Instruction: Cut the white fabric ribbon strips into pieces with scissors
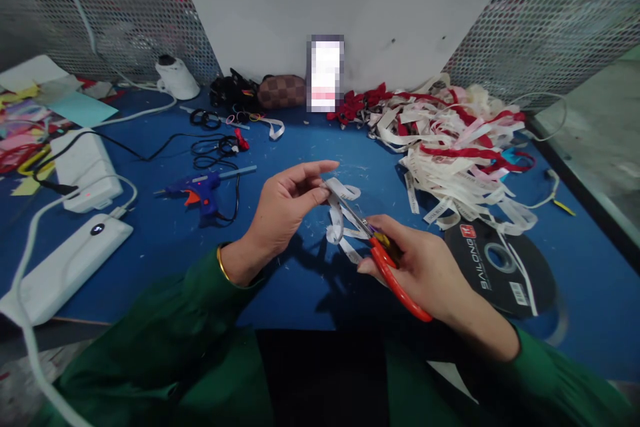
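Note:
Between the thumb and fingers of my left hand (290, 203) is pinched the end of a white ribbon (336, 217), which curls down toward the blue table. Wrapped round the handles of red-handled scissors (393, 277) is my right hand (425, 263). The scissor blades point up and left, along the ribbon close to my left fingertips. Whether the blades touch the ribbon I cannot tell. Something yellow and purple shows beside the scissors' pivot, partly covered by my right fingers.
A heap of white and red ribbons (450, 147) lies at the back right, above a black ribbon spool (500, 267). On the left are a blue glue gun (203, 190), a white power strip (83, 167) and a white power bank (70, 267). A phone (326, 73) leans against the back wall.

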The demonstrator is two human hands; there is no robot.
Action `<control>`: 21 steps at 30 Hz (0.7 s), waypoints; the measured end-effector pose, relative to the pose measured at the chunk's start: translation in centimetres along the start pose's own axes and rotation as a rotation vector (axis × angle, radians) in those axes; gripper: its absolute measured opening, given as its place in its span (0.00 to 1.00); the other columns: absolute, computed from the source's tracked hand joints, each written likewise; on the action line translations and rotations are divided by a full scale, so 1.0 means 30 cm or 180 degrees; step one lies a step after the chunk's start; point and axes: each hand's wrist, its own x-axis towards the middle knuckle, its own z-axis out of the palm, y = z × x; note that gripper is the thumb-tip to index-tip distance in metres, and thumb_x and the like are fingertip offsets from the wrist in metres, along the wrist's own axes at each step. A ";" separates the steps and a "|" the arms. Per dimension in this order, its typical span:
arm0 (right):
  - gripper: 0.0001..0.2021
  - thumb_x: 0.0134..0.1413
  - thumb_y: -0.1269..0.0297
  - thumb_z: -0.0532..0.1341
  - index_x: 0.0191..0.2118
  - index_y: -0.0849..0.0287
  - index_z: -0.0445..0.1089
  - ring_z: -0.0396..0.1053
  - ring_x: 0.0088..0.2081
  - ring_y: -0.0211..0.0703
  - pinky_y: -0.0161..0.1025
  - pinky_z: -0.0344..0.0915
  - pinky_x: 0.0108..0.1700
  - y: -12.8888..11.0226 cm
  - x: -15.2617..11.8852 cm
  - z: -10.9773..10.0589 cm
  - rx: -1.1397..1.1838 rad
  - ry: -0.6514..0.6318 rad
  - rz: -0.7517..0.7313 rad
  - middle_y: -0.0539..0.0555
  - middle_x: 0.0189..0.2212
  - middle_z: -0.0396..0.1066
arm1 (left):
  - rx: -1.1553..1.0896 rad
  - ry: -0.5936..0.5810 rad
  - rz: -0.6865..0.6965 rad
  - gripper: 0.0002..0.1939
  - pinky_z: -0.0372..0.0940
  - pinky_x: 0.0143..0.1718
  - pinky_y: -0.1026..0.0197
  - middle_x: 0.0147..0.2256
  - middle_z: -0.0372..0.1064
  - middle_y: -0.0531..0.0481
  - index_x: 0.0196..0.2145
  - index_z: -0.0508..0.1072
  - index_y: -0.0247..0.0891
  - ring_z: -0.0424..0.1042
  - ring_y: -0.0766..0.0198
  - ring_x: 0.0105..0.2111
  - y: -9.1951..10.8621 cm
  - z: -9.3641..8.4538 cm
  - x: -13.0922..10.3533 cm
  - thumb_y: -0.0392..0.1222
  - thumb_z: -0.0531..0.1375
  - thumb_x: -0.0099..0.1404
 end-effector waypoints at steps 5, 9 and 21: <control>0.25 0.59 0.38 0.59 0.48 0.56 0.70 0.64 0.23 0.40 0.34 0.60 0.26 -0.003 -0.002 -0.007 0.0245 -0.0244 0.0095 0.48 0.22 0.67 | -0.0006 -0.0059 -0.0002 0.19 0.71 0.39 0.63 0.30 0.72 0.54 0.45 0.82 0.44 0.70 0.68 0.31 0.005 -0.001 -0.001 0.34 0.68 0.55; 0.25 0.60 0.39 0.59 0.49 0.55 0.70 0.65 0.24 0.41 0.35 0.61 0.27 -0.002 -0.004 -0.008 0.0338 -0.0277 0.0129 0.48 0.22 0.67 | -0.0053 -0.0084 0.0002 0.21 0.71 0.40 0.62 0.29 0.73 0.53 0.48 0.81 0.43 0.71 0.67 0.31 0.003 -0.005 0.004 0.34 0.68 0.55; 0.25 0.57 0.39 0.61 0.47 0.56 0.70 0.65 0.24 0.39 0.34 0.60 0.27 -0.003 0.005 -0.011 0.0179 -0.0198 0.0082 0.49 0.25 0.71 | -0.0257 -0.0318 -0.0197 0.27 0.70 0.37 0.63 0.28 0.70 0.56 0.52 0.78 0.41 0.71 0.68 0.30 -0.001 -0.004 0.007 0.32 0.69 0.52</control>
